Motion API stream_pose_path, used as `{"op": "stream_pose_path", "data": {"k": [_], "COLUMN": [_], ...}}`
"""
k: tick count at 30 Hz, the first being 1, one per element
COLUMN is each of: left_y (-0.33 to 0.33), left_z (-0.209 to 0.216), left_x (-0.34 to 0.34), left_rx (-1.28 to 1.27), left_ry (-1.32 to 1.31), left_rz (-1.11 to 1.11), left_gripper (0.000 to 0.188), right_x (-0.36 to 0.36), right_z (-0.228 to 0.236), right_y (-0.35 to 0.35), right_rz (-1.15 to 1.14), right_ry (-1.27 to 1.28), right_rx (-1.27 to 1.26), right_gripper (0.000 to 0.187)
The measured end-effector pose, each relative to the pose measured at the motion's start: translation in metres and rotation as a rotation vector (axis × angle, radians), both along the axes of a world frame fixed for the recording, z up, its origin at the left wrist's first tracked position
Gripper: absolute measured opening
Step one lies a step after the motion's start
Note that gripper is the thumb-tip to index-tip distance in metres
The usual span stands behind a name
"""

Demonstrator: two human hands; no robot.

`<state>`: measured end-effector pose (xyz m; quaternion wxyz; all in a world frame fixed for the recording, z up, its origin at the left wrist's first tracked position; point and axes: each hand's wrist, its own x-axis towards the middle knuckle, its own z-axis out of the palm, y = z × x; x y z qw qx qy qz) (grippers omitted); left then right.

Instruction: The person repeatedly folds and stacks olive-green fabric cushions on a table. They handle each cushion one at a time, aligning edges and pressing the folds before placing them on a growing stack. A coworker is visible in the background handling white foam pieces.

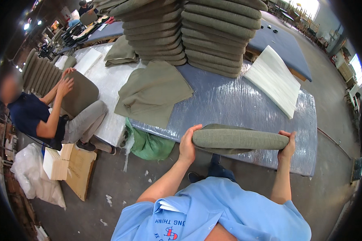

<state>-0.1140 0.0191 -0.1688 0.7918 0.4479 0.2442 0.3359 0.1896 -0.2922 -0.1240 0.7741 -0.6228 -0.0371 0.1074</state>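
Observation:
A grey-green fabric-covered seat cushion (pixel 239 138) is held edge-on between my hands, just over the near edge of the table. My left hand (pixel 188 143) grips its left end, fingers curled behind it. Around the right end closes my right hand (pixel 286 145), with the thumb side upward. Part of the cushion's broad face shows behind and below its thick edge. Beyond the cushion, a loose grey-green fabric cover (pixel 153 94) lies spread on the plastic-wrapped table (pixel 217 96).
Tall stacks of cushions (pixel 219 40) stand at the table's back. A white foam sheet (pixel 275 82) lies to the right. At left sits a co-worker (pixel 48 116) beside an upright cushion (pixel 78 94). A green sack (pixel 149 142) hangs below the table; cardboard (pixel 80 170) stands on the floor.

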Motion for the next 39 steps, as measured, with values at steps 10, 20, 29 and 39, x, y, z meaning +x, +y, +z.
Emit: {"op": "stream_pose_path", "data": {"k": [10,20,29,39], "left_y": [-0.027,-0.08,-0.08,-0.097], "left_z": [-0.058,-0.018,-0.012,-0.038], "left_x": [-0.044,-0.094,-0.09,-0.048], "left_rx": [-0.184,0.096,0.051,0.344], "left_ry": [0.302,0.314,0.286,0.345], "left_rz": [0.061,-0.304,-0.266,0.107], "left_gripper": [0.051,0.069,0.086,0.087], "right_x": [0.006,0.022,0.022,0.051], "right_z": [0.005,0.026,0.053,0.032], "right_y": [-0.001,0.001,0.013,0.101], "right_rz": [0.087,0.287,0.549,1.424], "right_ry": [0.015,0.153,0.519,0.183], "right_rx": [-0.173,-0.304,-0.513,-1.344], "right_gripper": [0.056,0.041,0.041,0.059]}}
